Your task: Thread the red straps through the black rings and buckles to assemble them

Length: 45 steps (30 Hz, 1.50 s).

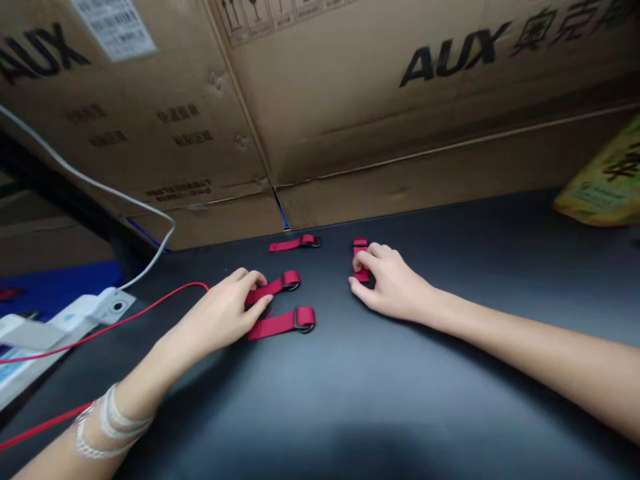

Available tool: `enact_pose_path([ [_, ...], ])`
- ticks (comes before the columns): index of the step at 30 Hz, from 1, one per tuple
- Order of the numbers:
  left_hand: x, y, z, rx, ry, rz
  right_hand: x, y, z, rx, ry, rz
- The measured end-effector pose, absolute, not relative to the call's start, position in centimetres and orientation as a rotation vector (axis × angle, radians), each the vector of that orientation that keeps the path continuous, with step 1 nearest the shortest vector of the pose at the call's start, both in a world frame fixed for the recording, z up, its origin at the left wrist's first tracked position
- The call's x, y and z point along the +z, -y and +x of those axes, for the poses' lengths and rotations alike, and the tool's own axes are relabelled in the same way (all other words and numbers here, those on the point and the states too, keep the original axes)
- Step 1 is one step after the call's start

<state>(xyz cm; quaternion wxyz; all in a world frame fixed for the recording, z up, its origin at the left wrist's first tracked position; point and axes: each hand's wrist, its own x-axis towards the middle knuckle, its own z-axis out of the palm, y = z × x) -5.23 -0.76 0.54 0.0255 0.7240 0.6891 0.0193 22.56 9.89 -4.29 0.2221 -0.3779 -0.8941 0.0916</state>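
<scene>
Several short red webbing straps with black buckles lie on the dark tabletop. My left hand (235, 303) has thumb and fingers closed about the tail of the middle strap (273, 289), its buckle pointing right. Just below it lies a larger strap (275, 325), its left end close to my thumb. Farther back rests a thinner strap (287, 245), touched by neither hand. My right hand (393, 283) is closed over another strap (360, 252), which runs front to back with its buckle at the far end. My fingers partly hide that strap.
Large cardboard boxes (350, 133) stand along the back edge of the dark table (340, 400). A white power strip (50, 340) with a white cable and red cords (150, 307) lies at left. A yellow package (600, 187) stands at the back right.
</scene>
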Motion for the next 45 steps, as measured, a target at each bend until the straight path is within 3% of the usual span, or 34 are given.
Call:
enact_pose_path([
  [14, 0.5, 0.7, -5.0, 0.161, -2.052, 2.219, -4.1, -9.8, 22.6, 0.405, 2.482, -0.799],
  [37, -0.7, 0.5, -5.4, 0.156, -1.927, 2.361, -2.7, -8.4, 22.1, 0.086, 2.532, -1.389],
  [45, -0.8, 0.3, -5.7, 0.195, -1.914, 2.386, -2.4, -7.9, 22.6, 0.369, 2.671, -1.064],
])
